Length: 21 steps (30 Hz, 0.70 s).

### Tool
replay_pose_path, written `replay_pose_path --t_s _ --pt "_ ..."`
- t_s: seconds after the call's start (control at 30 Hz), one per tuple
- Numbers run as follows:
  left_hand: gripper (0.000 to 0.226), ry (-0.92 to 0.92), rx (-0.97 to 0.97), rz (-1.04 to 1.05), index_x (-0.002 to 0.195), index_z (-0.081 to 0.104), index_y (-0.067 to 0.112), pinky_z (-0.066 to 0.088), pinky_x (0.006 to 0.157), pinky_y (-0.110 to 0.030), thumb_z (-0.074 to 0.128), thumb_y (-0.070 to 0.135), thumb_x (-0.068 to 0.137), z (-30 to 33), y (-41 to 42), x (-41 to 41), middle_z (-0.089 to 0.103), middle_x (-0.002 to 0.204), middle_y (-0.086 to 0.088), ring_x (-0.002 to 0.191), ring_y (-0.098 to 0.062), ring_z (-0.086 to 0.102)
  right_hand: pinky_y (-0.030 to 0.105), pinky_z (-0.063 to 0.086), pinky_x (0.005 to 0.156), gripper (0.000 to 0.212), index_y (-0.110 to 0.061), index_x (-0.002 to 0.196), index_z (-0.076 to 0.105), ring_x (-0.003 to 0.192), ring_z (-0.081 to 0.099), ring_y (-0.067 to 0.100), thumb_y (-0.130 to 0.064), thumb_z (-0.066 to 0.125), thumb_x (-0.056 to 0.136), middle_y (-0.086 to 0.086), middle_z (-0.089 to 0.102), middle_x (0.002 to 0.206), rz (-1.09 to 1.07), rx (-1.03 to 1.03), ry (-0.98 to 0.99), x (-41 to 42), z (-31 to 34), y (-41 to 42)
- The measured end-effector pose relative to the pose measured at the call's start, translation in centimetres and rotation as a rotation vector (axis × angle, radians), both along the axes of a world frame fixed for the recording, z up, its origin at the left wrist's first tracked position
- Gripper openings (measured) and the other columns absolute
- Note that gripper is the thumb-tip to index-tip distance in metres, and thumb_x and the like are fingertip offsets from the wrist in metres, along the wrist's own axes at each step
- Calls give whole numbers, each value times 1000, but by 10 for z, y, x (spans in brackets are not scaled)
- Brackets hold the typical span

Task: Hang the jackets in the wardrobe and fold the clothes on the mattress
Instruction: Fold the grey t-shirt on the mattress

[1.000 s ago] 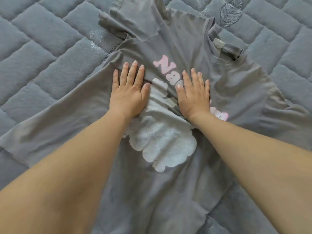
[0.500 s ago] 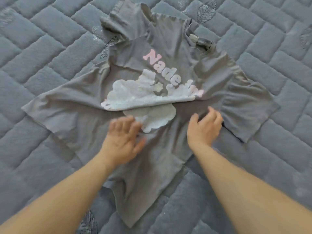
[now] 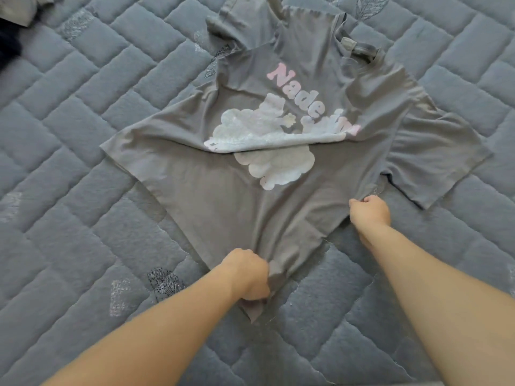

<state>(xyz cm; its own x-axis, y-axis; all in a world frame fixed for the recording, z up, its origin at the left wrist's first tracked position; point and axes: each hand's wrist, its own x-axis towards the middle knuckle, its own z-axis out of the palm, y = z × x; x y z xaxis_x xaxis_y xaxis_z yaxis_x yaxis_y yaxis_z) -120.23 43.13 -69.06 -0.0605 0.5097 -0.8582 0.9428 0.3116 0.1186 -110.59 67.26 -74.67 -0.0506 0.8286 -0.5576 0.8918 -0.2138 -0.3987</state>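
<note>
Quilted mattress [image 3: 83,135] | grey T-shirt [image 3: 223,213] | left hand [image 3: 248,277], right hand [image 3: 369,210] grip hem

Bare quilted mattress [image 3: 83,190] lies open to the left of, right of and below the spread grey T-shirt [image 3: 223,213]. Dark clothes [image 3: 11,37] crowd only the far left corner, well apart from the shirt.

Grey T-shirt [image 3: 223,207], white-pink print; blue-grey quilted mattress [image 3: 83,190]
</note>
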Motion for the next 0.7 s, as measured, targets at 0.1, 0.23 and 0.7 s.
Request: replay_pose_path --t_s 0.1,0.23,0.7 --pt "28 -192 -266 69 94 63 8 42 70 -34 53 34 93 6 1 -1 61 93 -12 80 -32 53 32 39 64 7 -9 79 54 75 54 32 -16 54 79 15 62 88 4 -35 -26 16 2 1" --pt "31 -131 -376 29 113 67 4 44 74 -36 47 21 96 8 24 13 65 109 -14 89 -33 59 36 45 69 28 -10 95 58 78 58 31 -32 58 78 17 67 102 -286 -10 122 31 8 15" --pt "26 75 192 20 72 47 15 37 58 -30 45 26 95 -22 209 51 60 85 -5 71 -28 50 35 38 86 30 -10 120 48 115 54 33 -31 53 98 15 55 128 -377 162 159 65 4 157"
